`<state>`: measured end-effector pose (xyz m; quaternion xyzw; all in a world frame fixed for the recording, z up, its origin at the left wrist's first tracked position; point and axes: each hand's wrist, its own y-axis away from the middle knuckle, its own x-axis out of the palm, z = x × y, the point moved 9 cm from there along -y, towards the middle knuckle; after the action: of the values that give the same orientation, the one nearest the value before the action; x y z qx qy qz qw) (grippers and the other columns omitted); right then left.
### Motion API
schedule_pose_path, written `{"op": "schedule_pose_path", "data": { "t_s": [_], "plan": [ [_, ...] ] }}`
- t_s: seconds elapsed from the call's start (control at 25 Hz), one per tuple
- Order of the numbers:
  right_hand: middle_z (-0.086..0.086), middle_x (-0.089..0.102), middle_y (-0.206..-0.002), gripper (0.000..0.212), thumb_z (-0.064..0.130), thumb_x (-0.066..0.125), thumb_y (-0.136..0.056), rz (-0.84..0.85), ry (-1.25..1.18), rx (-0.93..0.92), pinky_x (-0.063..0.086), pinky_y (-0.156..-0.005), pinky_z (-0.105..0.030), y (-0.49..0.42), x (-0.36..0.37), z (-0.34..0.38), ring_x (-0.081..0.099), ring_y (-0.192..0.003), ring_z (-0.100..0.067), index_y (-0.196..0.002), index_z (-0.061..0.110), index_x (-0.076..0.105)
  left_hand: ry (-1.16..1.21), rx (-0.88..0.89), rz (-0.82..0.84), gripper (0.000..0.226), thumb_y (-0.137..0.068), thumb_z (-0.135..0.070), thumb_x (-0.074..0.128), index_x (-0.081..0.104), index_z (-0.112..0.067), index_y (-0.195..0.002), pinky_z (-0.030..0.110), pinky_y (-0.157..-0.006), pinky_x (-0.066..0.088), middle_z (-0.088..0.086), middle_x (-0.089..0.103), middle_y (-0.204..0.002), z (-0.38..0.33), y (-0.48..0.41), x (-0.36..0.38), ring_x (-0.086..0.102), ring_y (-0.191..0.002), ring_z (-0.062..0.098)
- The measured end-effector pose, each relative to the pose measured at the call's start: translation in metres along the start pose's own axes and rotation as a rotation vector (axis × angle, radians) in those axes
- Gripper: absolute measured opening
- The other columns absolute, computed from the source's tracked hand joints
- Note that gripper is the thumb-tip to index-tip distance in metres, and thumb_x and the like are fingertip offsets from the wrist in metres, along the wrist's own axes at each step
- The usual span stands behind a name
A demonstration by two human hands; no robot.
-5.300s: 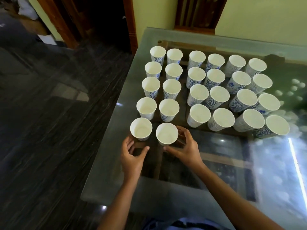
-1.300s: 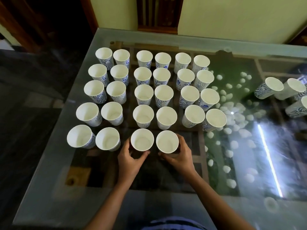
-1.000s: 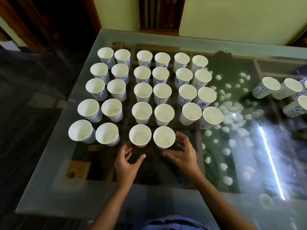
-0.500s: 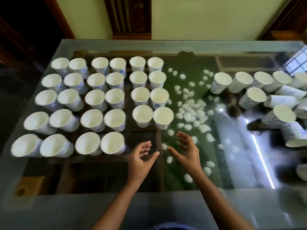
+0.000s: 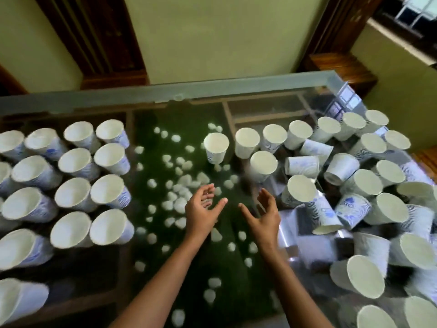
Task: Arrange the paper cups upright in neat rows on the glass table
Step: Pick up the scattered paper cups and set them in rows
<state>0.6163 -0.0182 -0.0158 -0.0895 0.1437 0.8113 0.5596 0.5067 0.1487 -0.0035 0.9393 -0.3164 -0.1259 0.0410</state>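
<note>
White paper cups with blue patterns stand upright in neat rows point(image 5: 73, 192) on the left part of the glass table point(image 5: 212, 92). On the right lies a loose crowd of cups point(image 5: 354, 183), several upright and a few tipped on their sides. My left hand point(image 5: 202, 210) and my right hand point(image 5: 263, 215) hover over the middle of the table, palms facing each other, fingers spread, holding nothing. The nearest cup point(image 5: 263, 166) stands just beyond my right hand.
Under the glass lie a green mat point(image 5: 189, 233) and many white pebbles. A yellow wall point(image 5: 220, 36) with dark wooden frames runs behind the table's far edge. The table's right corner point(image 5: 340, 86) sits near a window sill.
Both hands let go of the front cups in the rows and moved right, open, toward the loose cups. My view swung right, so the rows now sit at the left edge.
</note>
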Motion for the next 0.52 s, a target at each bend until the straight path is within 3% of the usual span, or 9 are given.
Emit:
{"op": "schedule_pose_path", "data": {
  "t_s": [0.24,0.52],
  "plan": [
    [-0.011,0.038,-0.145,0.098,0.027,0.085,-0.063,-0.202,-0.011,-0.005,0.030,-0.113,-0.041,-0.065,0.000,-0.010,0.036,-0.135,-0.021,-0.142,0.009,0.030,-0.046,-0.089,-0.206,0.076,-0.069,-0.016,0.079,0.041,-0.015,-0.134,0.023,-0.092,0.041,0.010,0.050,-0.133,0.004,-0.065,0.033,0.050,-0.115,0.016],
    [-0.010,0.050,-0.131,0.084,0.017,0.086,-0.062,-0.306,-0.095,-0.079,0.041,-0.103,-0.049,-0.102,0.003,-0.014,0.049,-0.123,-0.024,-0.132,0.008,0.040,-0.060,-0.132,-0.326,0.095,-0.061,-0.023,0.084,0.032,-0.014,-0.139,0.032,-0.098,0.041,0.014,0.041,-0.141,0.011,-0.114,0.049,0.045,-0.124,0.027]
  ]
}}
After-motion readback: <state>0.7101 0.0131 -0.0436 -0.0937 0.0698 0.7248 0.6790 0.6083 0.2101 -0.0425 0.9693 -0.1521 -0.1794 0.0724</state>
